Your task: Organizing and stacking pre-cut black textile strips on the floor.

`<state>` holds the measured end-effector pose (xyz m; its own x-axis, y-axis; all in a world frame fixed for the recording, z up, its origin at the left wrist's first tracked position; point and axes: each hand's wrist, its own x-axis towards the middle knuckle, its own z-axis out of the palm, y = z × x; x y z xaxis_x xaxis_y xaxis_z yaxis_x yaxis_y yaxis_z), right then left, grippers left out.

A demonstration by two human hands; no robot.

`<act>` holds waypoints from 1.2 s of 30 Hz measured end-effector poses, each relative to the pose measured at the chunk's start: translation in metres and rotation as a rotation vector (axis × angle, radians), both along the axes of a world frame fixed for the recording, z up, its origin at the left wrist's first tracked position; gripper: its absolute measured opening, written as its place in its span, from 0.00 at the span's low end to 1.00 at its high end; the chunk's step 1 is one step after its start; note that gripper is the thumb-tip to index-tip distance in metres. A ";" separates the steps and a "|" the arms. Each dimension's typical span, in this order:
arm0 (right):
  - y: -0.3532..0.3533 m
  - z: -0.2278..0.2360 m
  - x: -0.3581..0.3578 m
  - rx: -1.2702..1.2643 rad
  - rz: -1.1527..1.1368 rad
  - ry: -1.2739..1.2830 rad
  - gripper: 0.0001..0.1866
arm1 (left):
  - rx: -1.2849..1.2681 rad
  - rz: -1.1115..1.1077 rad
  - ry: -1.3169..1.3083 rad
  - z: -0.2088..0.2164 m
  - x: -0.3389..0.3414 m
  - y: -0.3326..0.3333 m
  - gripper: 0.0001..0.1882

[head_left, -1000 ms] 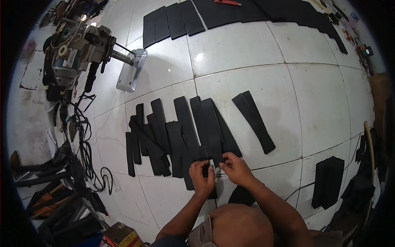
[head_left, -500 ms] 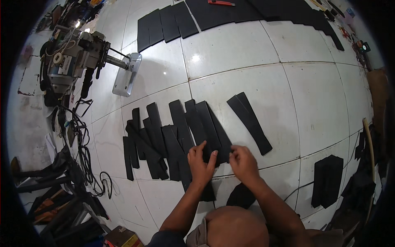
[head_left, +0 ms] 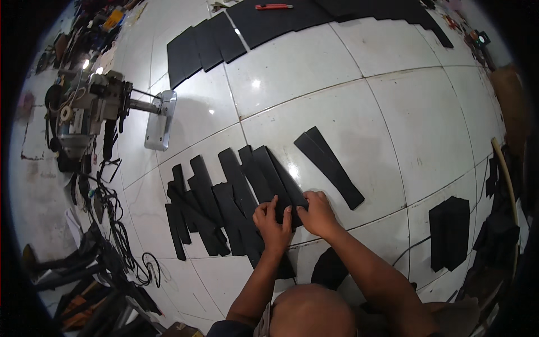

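Flat black strips [head_left: 227,168] of cloth-like material lie overlapping in a loose row on the tiled floor. My left hand [head_left: 273,229] rests on the strips at the near right end of the row. Its thumb and forefinger are spread apart on the top strip [head_left: 270,175]. Close beside it, my right hand [head_left: 319,215] has curled fingers, with thumb and forefinger closed at the near right edge of the outer strip [head_left: 292,184]. To the right and farther off lies a separate pair of long strips [head_left: 330,167], apart from both hands.
A cloth-cutting machine [head_left: 78,121] with a metal base plate [head_left: 161,121] stands at left, its black cable [head_left: 115,224] looping below. Larger black panels [head_left: 205,45] and a red cutter knife [head_left: 274,7] lie at the far side. A black stack [head_left: 449,233] sits at right.
My right hand has come left, closer to my left hand, and now meets the outer strip's edge. The whole view has shifted and tilted slightly. My left hand stays on the strips.
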<state>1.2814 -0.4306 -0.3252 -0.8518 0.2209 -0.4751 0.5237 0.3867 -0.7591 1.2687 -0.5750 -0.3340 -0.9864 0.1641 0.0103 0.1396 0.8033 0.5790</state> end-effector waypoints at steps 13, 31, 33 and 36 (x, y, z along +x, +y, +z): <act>-0.005 -0.004 0.000 -0.103 -0.098 -0.025 0.21 | -0.102 0.122 -0.170 0.030 -0.026 0.020 0.28; 0.016 -0.003 0.020 -0.089 -0.202 0.008 0.21 | -0.059 0.112 -0.189 0.022 -0.027 0.013 0.25; 0.017 -0.003 0.022 -0.082 -0.197 0.017 0.21 | -0.061 0.118 -0.196 0.023 -0.027 0.014 0.26; 0.022 0.003 0.024 -0.062 -0.189 0.033 0.20 | -0.120 0.094 -0.162 0.025 -0.028 0.016 0.27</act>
